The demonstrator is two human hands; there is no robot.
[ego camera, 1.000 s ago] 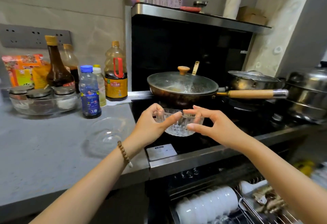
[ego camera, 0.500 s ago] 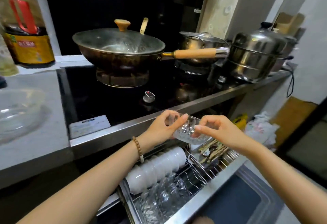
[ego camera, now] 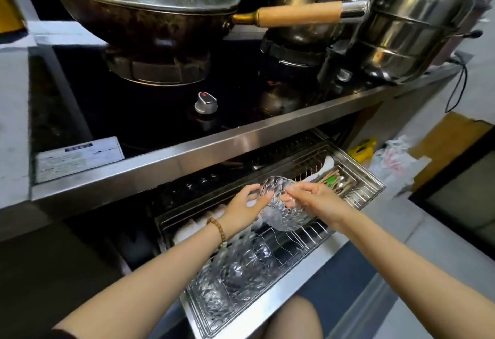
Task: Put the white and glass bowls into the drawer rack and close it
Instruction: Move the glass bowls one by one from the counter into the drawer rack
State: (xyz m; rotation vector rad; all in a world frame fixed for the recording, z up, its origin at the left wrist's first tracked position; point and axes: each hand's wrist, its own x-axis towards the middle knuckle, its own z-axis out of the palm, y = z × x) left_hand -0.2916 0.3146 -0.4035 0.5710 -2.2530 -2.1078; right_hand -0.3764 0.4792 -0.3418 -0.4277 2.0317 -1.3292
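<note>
Both hands hold a cut-glass bowl (ego camera: 281,210), tilted on its side just above the open drawer rack (ego camera: 316,234). My left hand (ego camera: 245,209) grips its left rim and my right hand (ego camera: 313,202) grips its right rim. Below them a row of several glass bowls (ego camera: 235,269) stands on edge in the front wire slots. A row of white bowls (ego camera: 198,225) stands behind it, partly hidden by my left wrist.
Cutlery and chopsticks (ego camera: 334,182) lie in the rack's right basket. Above the drawer runs the steel stove edge (ego camera: 214,148) with a knob (ego camera: 205,101), a lidded wok (ego camera: 139,4) with a wooden handle, and a steel steamer pot (ego camera: 412,25). My knee (ego camera: 292,320) is under the drawer front.
My hands carried the glass bowl down from above the stove top to the open drawer rack and tilted it onto its side. The view dropped towards the drawer.
</note>
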